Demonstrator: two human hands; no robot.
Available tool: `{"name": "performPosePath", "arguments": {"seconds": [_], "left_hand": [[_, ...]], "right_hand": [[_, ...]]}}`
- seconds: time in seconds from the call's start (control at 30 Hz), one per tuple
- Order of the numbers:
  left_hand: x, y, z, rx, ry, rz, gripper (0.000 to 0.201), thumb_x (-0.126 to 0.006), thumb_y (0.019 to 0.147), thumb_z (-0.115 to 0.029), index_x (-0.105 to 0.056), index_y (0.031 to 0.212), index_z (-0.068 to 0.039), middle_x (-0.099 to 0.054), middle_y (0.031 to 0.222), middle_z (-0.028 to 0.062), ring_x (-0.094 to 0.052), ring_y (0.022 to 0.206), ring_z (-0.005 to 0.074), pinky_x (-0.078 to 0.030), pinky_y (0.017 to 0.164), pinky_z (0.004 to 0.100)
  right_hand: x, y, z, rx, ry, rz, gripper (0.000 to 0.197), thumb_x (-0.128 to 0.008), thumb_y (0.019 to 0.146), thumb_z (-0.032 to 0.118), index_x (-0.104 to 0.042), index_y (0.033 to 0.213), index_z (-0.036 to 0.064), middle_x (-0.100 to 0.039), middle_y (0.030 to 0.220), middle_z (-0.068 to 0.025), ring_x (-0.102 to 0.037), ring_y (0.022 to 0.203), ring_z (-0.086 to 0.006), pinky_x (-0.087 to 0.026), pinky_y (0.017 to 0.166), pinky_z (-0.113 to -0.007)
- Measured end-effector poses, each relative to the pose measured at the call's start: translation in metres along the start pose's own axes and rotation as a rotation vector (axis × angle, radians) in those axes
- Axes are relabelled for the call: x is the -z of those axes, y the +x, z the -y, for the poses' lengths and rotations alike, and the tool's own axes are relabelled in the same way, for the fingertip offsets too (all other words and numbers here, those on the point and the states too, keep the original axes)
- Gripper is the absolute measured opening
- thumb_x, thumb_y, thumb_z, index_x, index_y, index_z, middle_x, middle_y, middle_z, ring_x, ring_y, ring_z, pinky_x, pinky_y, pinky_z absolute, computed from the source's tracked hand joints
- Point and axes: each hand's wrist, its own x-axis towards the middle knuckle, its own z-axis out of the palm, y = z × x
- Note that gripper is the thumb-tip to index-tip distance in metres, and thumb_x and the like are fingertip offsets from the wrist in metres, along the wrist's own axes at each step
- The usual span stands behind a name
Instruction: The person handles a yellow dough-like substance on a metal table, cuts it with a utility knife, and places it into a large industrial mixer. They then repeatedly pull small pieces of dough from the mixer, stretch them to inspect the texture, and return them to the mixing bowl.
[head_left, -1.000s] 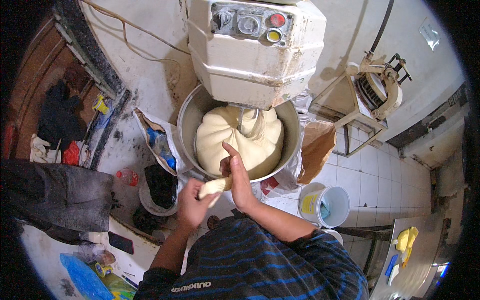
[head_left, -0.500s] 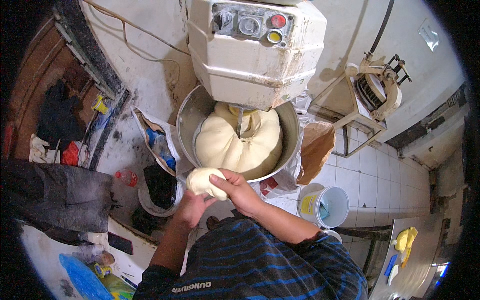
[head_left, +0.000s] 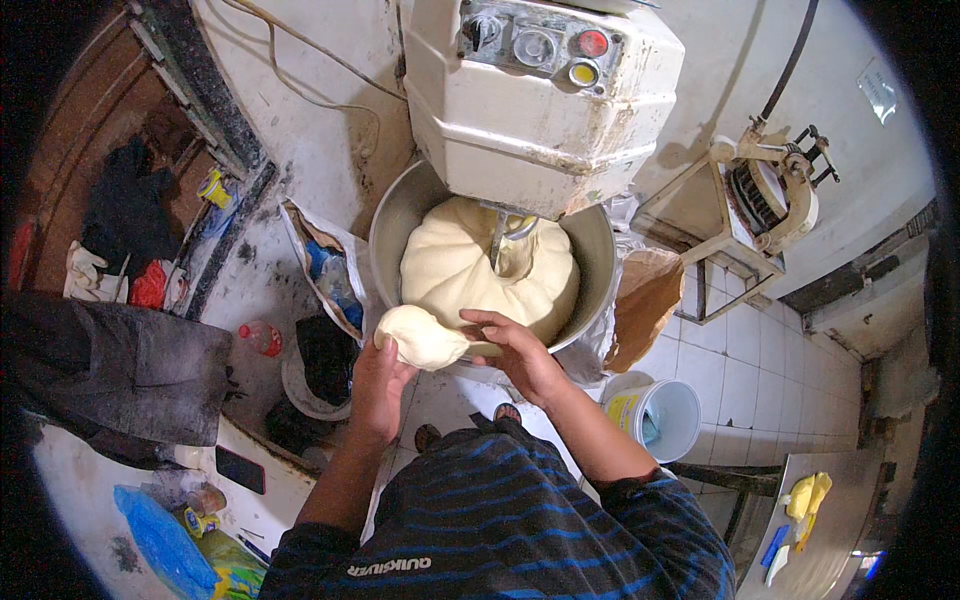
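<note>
My left hand (head_left: 377,388) is closed round the left side of a pale, smooth lump of dough (head_left: 420,337), held just in front of a steel mixer bowl (head_left: 603,262). The lump narrows to a point on its right. At that pointed end is my right hand (head_left: 525,362), its fingers apart; whether they touch the tip is hard to make out. A large folded mass of dough (head_left: 470,270) fills much of the bowl, round a metal mixing tool (head_left: 497,240) under the white mixer head (head_left: 545,120).
An open sack (head_left: 318,265) with blue plastic stands left of the bowl, a brown paper bag (head_left: 643,305) right of it. A white bucket (head_left: 668,420) is on the tiled floor. At lower right is a metal table (head_left: 830,525), at lower left a phone (head_left: 240,470).
My right hand has come off the top of the lump to its right end, and the lump has drawn out to a point. The view has shifted, and the dough's folds in the bowl look different.
</note>
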Motion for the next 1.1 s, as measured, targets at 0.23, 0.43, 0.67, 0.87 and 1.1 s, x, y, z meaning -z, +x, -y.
{"name": "performPosePath", "arguments": {"seconds": [0.23, 0.43, 0.67, 0.87, 1.1], "left_hand": [[-0.008, 0.001, 0.012, -0.054, 0.577, 0.103, 0.028, -0.054, 0.09, -0.014, -0.051, 0.114, 0.0, -0.06, 0.097, 0.006, -0.056, 0.085, 0.0104, -0.045, 0.076, 0.0261], [0.002, 0.002, 0.018, -0.076, 0.746, -0.016, 0.031, -0.045, 0.095, -0.025, -0.057, 0.108, 0.001, -0.062, 0.089, 0.0044, -0.055, 0.08, 0.0098, -0.045, 0.073, 0.0264], [0.024, 0.011, 0.031, -0.019, 0.627, 0.141, 0.029, -0.047, 0.094, -0.023, -0.057, 0.108, 0.001, -0.057, 0.104, 0.0058, -0.051, 0.092, 0.0114, -0.041, 0.082, 0.0272], [0.006, 0.006, 0.027, 0.038, 0.651, 0.149, 0.024, -0.056, 0.089, -0.017, -0.057, 0.105, 0.001, -0.06, 0.096, 0.0033, -0.053, 0.085, 0.0094, -0.043, 0.075, 0.0251], [-0.004, -0.005, 0.011, -0.183, 0.743, 0.014, 0.025, -0.053, 0.091, -0.019, -0.058, 0.104, 0.002, -0.063, 0.09, 0.0045, -0.056, 0.082, 0.0094, -0.044, 0.075, 0.0246]], "right_hand": [[-0.031, 0.001, 0.008, 0.135, -0.265, 0.132, 0.042, -0.046, 0.092, 0.037, -0.053, 0.116, 0.0027, -0.056, 0.104, -0.0069, -0.05, 0.097, -0.0123, -0.04, 0.085, -0.028], [-0.036, 0.007, 0.001, 0.267, -0.33, -0.066, 0.019, -0.059, 0.088, 0.021, -0.059, 0.09, 0.0022, -0.054, 0.07, 0.0026, -0.048, 0.066, -0.004, -0.04, 0.06, -0.02], [-0.049, 0.015, -0.001, 0.394, -0.116, -0.23, 0.019, -0.046, 0.095, 0.019, -0.055, 0.09, 0.0026, -0.054, 0.074, 0.0031, -0.046, 0.068, -0.0029, -0.04, 0.062, -0.02], [-0.056, 0.006, 0.01, 0.355, -0.604, -0.257, 0.031, -0.044, 0.094, 0.028, -0.057, 0.086, 0.0013, -0.056, 0.067, -0.0103, -0.052, 0.063, -0.0183, -0.043, 0.06, -0.03], [-0.027, 0.018, -0.001, 0.166, -0.647, -0.281, 0.053, -0.033, 0.094, 0.045, -0.052, 0.114, 0.0001, -0.061, 0.093, -0.0209, -0.059, 0.087, -0.0295, -0.044, 0.079, -0.036]]}}
